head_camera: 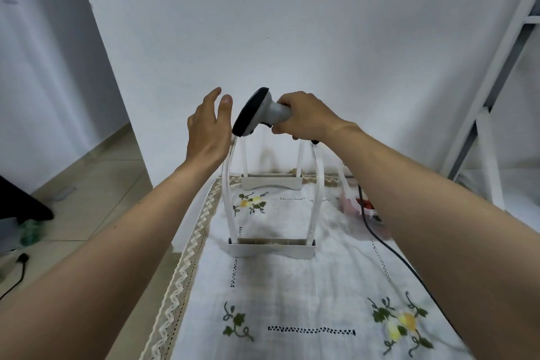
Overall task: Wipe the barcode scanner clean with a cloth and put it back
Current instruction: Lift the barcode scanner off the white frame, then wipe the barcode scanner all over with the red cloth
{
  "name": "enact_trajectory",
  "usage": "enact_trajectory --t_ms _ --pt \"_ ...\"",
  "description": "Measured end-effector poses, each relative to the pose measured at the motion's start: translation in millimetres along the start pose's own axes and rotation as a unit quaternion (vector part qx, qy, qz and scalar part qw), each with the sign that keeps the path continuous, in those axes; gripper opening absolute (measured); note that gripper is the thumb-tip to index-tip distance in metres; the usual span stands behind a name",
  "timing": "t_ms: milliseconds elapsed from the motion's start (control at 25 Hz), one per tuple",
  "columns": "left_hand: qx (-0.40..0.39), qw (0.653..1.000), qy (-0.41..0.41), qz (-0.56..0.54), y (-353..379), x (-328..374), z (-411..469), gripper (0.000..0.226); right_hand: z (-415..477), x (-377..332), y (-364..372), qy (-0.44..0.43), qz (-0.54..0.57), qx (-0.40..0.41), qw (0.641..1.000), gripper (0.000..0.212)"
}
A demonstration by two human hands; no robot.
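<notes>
Embroidered tablecloth (pixel 292 286) lies nearest. Right hand (pixel 306 117) grips the barcode scanner (pixel 257 111) by its handle, long axis slanting, dark head pointing down-left. Left hand (pixel 209 128), fingers spread and empty, sits just beside the head.

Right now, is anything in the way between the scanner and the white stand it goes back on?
Nothing visible. The right hand holds the scanner just above the white stand; the open left hand is beside it, not underneath.

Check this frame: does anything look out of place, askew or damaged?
Nothing damaged or spilled. One oddity: neither hand holds a cloth. The right hand grips the barcode scanner above the white rack; the left hand is open beside it.
</notes>
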State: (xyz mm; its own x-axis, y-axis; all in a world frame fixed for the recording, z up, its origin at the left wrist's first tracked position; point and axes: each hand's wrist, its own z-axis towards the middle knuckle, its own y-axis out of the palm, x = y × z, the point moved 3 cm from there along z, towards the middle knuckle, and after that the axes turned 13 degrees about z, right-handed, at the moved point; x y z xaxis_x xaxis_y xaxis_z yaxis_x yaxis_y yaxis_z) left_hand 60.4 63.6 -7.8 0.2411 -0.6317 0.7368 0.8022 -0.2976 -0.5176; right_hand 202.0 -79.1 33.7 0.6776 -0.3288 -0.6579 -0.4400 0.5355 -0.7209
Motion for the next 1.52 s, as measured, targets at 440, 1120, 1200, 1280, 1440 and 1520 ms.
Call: enact_trajectory --t_ms 440,1120,1200,1280,1440,1520 --pt "-0.029 0.988 0.013 -0.149 -11.8 55.8 -77.8 0.046 -111.1 12.9 -37.0 0.073 0.125 -0.061 0.988 0.018" --pt "-0.186 0.82 -0.307 -0.446 70.4 -20.0 -192.5 0.078 -209.9 45.1 58.3 0.182 0.114 -0.141 0.966 0.036" --pt "-0.193 0.814 -0.306 -0.455 72.5 -24.1 -192.1 0.078 -211.0 49.8 61.3 0.198 0.102 -0.138 0.965 0.035" --pt "-0.201 0.813 -0.302 -0.456 73.8 -26.4 -190.7 0.078 -210.7 53.9 63.6 0.204 0.101 -0.138 0.964 0.034" --pt "-0.214 0.813 -0.288 -0.459 74.9 -26.2 -187.6 0.08 -209.2 57.3 64.8 0.204 0.103 -0.136 0.964 0.034" --pt "-0.215 0.813 -0.285 -0.46 75.8 -25.2 -186.2 0.08 -209.4 57.4 63.2 0.201 0.105 -0.13 0.965 0.033"
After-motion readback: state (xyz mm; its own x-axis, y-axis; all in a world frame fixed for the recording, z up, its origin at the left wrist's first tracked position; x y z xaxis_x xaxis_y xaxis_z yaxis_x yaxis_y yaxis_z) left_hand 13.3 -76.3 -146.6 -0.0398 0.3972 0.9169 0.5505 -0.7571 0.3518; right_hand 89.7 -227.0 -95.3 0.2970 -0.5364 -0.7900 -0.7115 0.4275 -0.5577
